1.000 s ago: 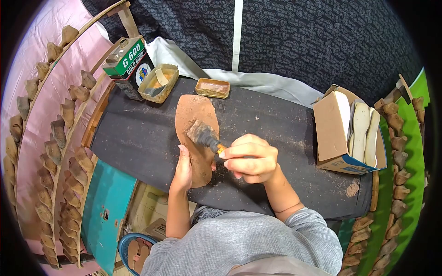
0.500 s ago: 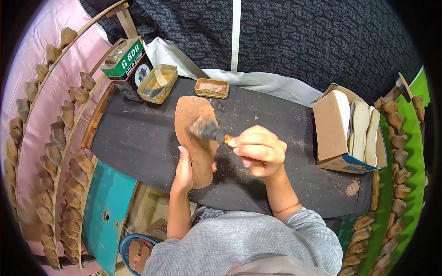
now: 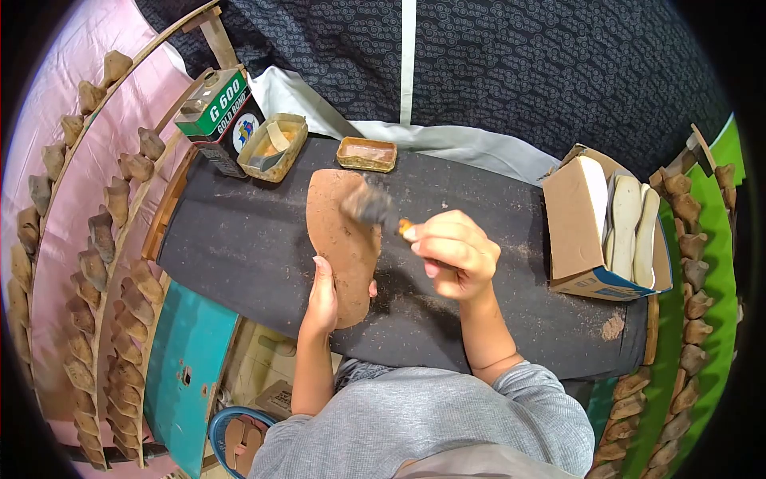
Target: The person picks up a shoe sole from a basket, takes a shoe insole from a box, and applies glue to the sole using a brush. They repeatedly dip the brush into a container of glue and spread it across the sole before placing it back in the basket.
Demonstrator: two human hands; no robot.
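My left hand (image 3: 321,299) grips a brown shoe sole (image 3: 333,223) near its heel end, thumb along the left edge and a fingertip showing at the right edge. The sole stands toe end away from me above the dark table cover (image 3: 239,215), with dark specks on its face. In my right hand (image 3: 456,254) is a brush (image 3: 373,209), its yellowish handle end pinched between thumb and fingers. The brush head, blurred by motion, overlaps the sole's upper right edge.
Behind the sole sit a shallow tray (image 3: 367,154), a tub with a spatula (image 3: 274,148) and a G 600 can (image 3: 219,120). A cardboard box (image 3: 576,223) of pale soles stands at the right. Racks of shoe lasts (image 3: 100,231) flank both sides; crumbs (image 3: 613,326) lie on the cover.
The brush and my right hand have shifted slightly up and to the right across the sole. The sole in my left hand has moved a little to the right.
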